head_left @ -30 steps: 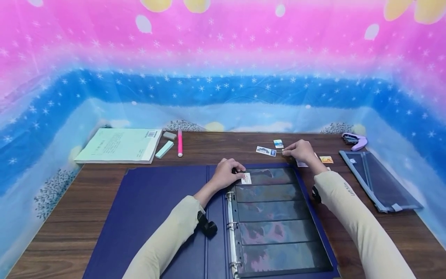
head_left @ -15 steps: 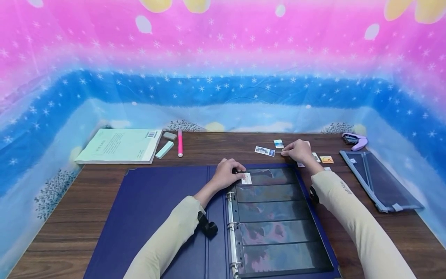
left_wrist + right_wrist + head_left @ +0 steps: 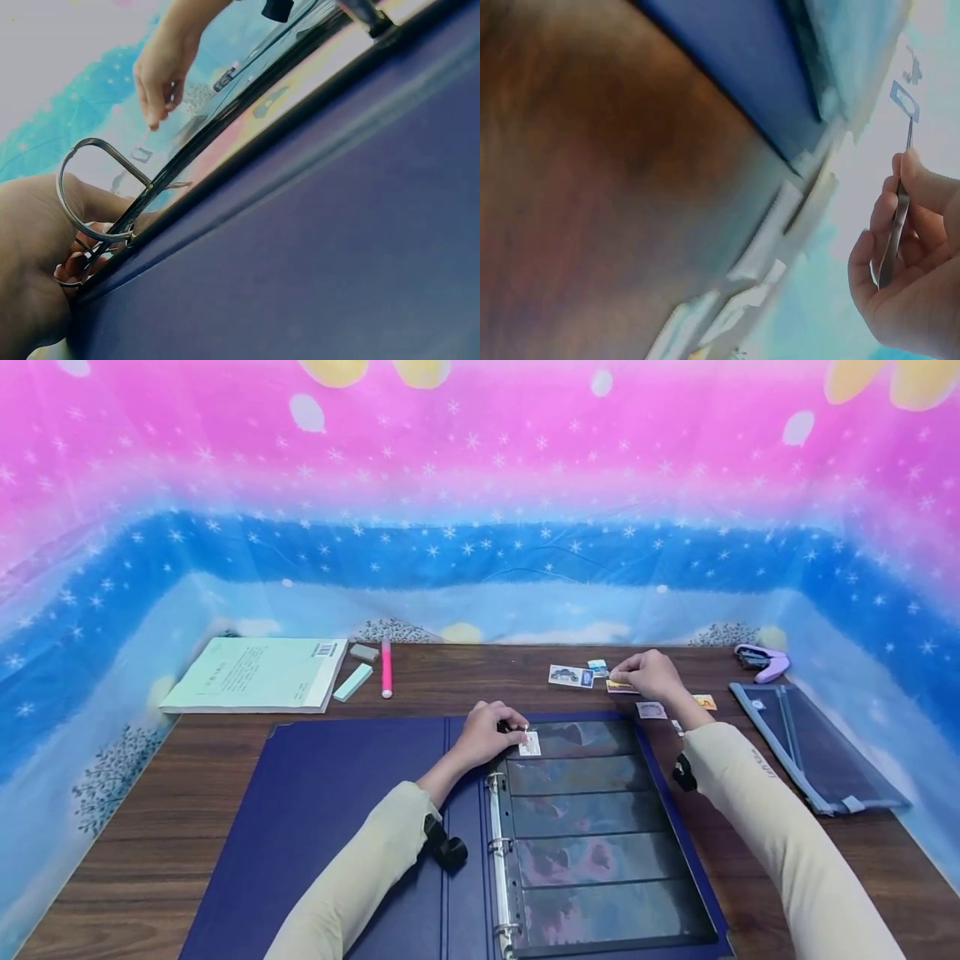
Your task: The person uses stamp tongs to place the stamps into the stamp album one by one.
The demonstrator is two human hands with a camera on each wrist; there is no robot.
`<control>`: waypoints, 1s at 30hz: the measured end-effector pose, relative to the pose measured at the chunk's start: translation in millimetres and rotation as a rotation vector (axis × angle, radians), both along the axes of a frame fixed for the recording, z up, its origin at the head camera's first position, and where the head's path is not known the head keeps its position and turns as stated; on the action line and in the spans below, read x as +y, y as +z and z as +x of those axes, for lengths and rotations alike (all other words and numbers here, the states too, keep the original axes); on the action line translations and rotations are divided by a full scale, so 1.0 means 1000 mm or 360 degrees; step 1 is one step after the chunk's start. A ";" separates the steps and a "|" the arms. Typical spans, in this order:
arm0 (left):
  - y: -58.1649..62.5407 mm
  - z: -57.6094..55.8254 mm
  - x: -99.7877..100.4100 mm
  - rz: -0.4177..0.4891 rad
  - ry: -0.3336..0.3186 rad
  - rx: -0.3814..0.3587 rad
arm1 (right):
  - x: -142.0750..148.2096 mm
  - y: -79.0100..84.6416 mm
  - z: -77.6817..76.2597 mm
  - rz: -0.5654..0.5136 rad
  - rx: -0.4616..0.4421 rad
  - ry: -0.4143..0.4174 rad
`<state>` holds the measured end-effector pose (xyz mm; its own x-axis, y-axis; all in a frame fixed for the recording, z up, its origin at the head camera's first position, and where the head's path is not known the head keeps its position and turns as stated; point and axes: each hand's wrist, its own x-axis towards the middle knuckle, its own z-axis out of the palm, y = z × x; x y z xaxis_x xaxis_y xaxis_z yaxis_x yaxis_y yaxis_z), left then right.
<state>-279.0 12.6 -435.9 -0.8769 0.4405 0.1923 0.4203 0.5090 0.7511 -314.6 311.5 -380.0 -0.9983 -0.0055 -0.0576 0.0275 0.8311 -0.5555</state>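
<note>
My right hand [image 3: 651, 678] holds metal tweezers [image 3: 897, 217], their tips at the end of a long stamp [image 3: 571, 676] with a dark picture and a blue part. In the right wrist view this stamp [image 3: 906, 100] hangs at the tweezer tips. My left hand [image 3: 487, 735] pinches the top left corner of the black stamp page [image 3: 585, 777], beside the rings [image 3: 101, 187]. A small whitish stamp [image 3: 529, 743] lies at the page's top strip, against the left fingertips. The page sits in an open dark blue ring album [image 3: 360, 810].
Several loose stamps, including a grey one [image 3: 651, 711] and an orange one [image 3: 705, 702], lie right of the album. A mesh zip pouch [image 3: 817, 752] and purple stapler [image 3: 763, 662] are at the right. A green book [image 3: 258, 672], erasers [image 3: 354, 682] and pink marker [image 3: 387, 668] stand back left.
My right hand has moved slightly up and right, and the long stamp has shifted with the tweezers. A reddish stamp and the grey one show more now. The left hand stays put.
</note>
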 end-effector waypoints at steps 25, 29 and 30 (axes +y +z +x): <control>-0.002 -0.002 -0.002 0.0049 0.0006 -0.0076 | -0.004 0.000 0.015 -0.0132 -0.0309 0.0390; -0.002 -0.002 -0.002 0.0055 0.0002 -0.0083 | -0.005 0.001 0.018 -0.0128 -0.0315 0.0423; -0.002 -0.002 -0.002 0.0057 0.0001 -0.0078 | -0.005 0.001 0.018 -0.0134 -0.0321 0.0435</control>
